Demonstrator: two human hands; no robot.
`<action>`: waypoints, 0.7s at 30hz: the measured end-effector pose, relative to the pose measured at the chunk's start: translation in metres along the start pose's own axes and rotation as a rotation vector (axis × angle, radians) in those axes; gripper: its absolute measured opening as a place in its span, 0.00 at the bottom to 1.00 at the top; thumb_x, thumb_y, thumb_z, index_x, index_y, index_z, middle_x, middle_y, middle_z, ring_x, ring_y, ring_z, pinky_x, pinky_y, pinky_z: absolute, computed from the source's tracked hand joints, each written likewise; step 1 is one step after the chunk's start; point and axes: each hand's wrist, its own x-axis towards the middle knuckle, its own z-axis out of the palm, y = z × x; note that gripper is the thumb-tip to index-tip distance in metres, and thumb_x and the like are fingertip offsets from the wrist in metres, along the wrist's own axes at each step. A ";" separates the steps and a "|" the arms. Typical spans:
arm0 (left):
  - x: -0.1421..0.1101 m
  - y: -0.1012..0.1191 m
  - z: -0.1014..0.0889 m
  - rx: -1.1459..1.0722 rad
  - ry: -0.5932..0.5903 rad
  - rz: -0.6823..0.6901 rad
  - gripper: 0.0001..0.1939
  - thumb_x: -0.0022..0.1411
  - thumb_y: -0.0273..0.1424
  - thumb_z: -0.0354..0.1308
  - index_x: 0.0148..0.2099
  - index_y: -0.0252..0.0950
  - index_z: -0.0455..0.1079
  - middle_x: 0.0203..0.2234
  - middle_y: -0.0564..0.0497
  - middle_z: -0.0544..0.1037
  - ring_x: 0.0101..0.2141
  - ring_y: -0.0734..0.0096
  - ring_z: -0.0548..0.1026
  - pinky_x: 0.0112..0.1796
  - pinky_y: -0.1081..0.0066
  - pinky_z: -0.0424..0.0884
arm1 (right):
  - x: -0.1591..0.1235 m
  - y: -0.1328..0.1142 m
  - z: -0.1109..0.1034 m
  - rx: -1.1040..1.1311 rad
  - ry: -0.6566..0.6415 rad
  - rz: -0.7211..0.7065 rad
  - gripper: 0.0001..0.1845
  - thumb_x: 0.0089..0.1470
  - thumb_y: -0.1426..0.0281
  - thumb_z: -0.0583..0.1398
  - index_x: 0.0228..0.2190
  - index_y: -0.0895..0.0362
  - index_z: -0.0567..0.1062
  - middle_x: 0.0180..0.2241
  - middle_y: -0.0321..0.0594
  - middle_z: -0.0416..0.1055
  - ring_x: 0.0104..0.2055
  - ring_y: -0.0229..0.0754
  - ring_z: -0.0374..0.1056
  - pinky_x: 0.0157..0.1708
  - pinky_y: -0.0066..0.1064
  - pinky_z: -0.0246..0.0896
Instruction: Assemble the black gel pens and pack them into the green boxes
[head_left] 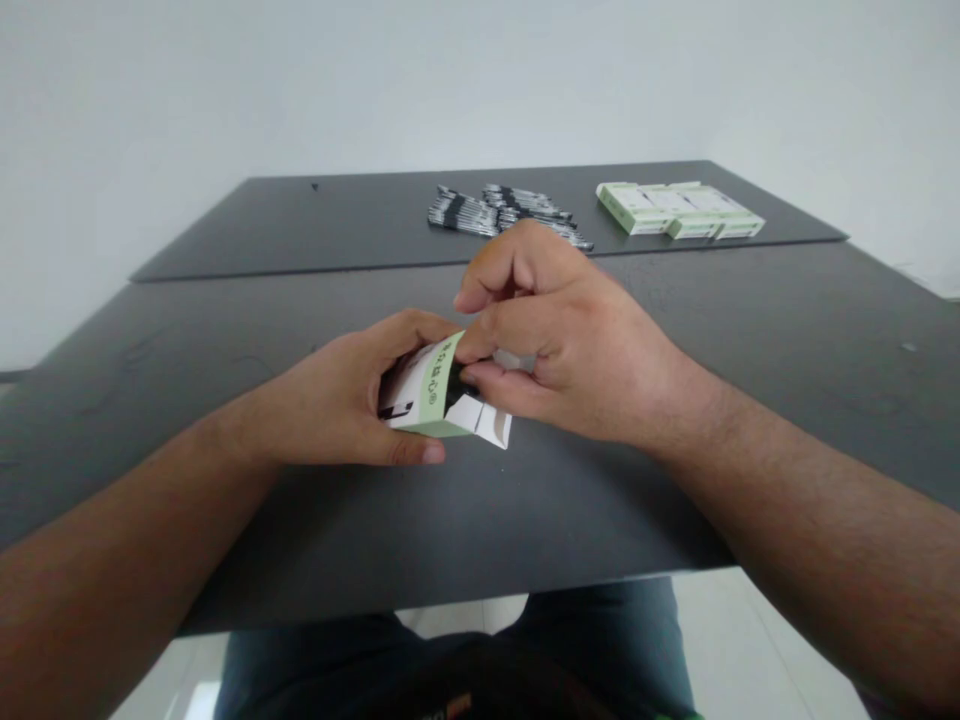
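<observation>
I record a dark grey tabletop (465,530) across the middle of the frame, with a dark seam (322,271) running across its upper part. A small dark triangular piece (315,187) lies at upper left; a small pale speck (909,347) shows at far right. I note a plain white wall (420,80) along the top and glossy pale floor tiles (742,640) at lower right.
</observation>
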 end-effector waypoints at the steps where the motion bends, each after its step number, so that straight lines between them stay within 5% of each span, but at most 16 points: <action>1: 0.000 -0.001 0.000 0.003 0.004 0.000 0.42 0.57 0.44 0.82 0.68 0.47 0.70 0.59 0.46 0.82 0.52 0.53 0.82 0.50 0.60 0.80 | 0.000 0.001 -0.001 -0.012 -0.005 -0.014 0.09 0.68 0.74 0.63 0.39 0.53 0.85 0.53 0.48 0.77 0.57 0.50 0.76 0.59 0.46 0.78; 21: -0.001 -0.005 0.000 0.065 0.077 0.011 0.43 0.57 0.45 0.80 0.70 0.50 0.69 0.60 0.48 0.81 0.54 0.50 0.82 0.53 0.57 0.80 | 0.001 -0.011 0.001 0.062 0.089 0.166 0.06 0.61 0.74 0.72 0.35 0.49 0.86 0.41 0.38 0.84 0.47 0.47 0.82 0.48 0.40 0.83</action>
